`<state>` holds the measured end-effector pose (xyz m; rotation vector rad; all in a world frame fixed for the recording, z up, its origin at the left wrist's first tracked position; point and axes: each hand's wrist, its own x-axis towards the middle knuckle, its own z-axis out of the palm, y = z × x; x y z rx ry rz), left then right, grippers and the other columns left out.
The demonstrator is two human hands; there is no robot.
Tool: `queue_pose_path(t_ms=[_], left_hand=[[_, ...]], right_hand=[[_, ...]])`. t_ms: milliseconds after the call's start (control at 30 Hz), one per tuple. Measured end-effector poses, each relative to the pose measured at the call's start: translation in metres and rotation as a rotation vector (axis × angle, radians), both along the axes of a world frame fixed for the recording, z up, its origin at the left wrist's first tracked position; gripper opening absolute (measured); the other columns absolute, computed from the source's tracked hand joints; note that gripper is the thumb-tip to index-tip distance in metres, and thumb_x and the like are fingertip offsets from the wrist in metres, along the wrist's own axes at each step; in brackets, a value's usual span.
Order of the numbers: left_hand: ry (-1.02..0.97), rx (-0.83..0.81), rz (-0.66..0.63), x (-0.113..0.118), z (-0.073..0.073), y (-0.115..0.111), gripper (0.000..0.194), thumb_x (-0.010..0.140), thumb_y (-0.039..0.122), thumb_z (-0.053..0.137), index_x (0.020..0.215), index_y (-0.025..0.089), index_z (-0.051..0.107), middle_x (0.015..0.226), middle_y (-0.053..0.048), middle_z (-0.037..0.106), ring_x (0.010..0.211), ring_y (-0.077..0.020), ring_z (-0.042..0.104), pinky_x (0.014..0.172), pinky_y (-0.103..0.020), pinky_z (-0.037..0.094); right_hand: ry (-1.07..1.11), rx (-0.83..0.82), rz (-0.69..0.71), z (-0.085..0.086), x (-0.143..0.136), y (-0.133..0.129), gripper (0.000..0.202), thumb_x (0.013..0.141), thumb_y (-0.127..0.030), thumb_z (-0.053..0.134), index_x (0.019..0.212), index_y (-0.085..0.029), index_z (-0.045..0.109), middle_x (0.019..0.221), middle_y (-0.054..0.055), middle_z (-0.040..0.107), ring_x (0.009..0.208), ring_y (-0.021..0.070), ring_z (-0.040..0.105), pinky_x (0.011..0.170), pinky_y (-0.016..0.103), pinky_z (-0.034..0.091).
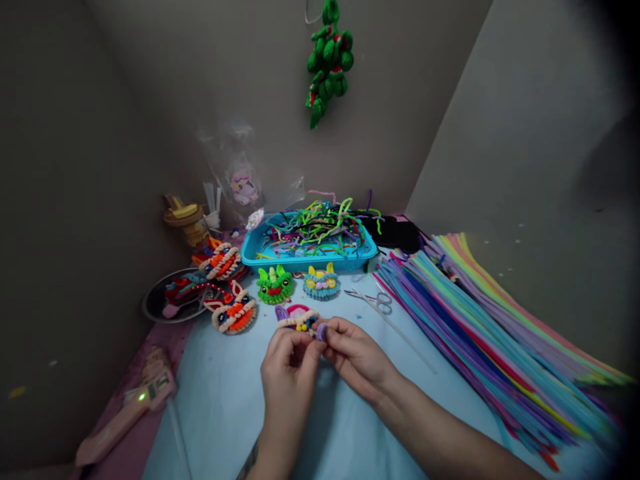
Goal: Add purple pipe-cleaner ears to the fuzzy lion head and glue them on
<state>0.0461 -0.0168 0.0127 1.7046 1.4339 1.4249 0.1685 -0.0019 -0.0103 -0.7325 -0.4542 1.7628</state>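
My left hand (290,360) and my right hand (357,357) meet low in the middle of the view, fingers pinched together. A small purple pipe-cleaner coil (321,331) sits between my right thumb and fingertips, and my left thumb touches or nearly touches it. Just beyond my fingers is a pipe-cleaner animal face (299,315) with a purple ear, a pink top, a cream band and yellow dots. My left fingers are against its near edge and partly hide it; whether they grip it I cannot tell.
Finished faces, one green (275,285), one blue (321,283) and orange ones (235,312), stand behind. A blue tray (310,264) holds offcuts. Scissors (383,303) and a thin clear stick (407,340) lie right, beside pipe-cleaner bundles (480,333). A pink glue gun (130,413) lies left.
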Motion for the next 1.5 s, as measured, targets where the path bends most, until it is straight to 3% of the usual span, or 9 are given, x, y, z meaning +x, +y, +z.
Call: queue_pose_path(t_ms=[633,833,1500], left_hand=[[0.007,-0.005,0.000,-0.0011,0.0017,0.0000,0.014,0.078,0.024,0.064,0.066,0.018,0.062,0.068,0.000,0.058,0.060,-0.0130,0.058,0.053,-0.021,0.046],[-0.007,-0.001,-0.020,-0.0017,0.0030,-0.0007,0.015,0.079,0.025,0.064,0.065,0.018,0.062,0.067,0.000,0.059,0.060,-0.0130,0.058,0.051,-0.021,0.046],[0.013,0.008,-0.011,-0.0014,0.0020,-0.0010,0.016,0.080,0.025,0.064,0.065,0.018,0.062,0.066,0.001,0.059,0.059,-0.0125,0.057,0.052,-0.022,0.045]], right_hand=[[-0.028,-0.006,0.020,0.0032,0.0012,0.0002,0.027,0.057,-0.028,0.087,0.059,-0.014,0.064,0.065,0.000,0.062,0.054,0.0055,0.049,0.048,0.014,0.041],[-0.024,-0.026,0.062,0.0031,0.0039,-0.0005,0.029,0.059,-0.028,0.086,0.063,-0.014,0.061,0.056,-0.002,0.059,0.048,0.0047,0.050,0.042,0.012,0.037],[0.020,-0.035,0.089,0.0044,0.0049,-0.0001,0.029,0.059,-0.027,0.087,0.063,-0.013,0.061,0.057,-0.003,0.060,0.048,0.0038,0.052,0.046,0.011,0.041]])
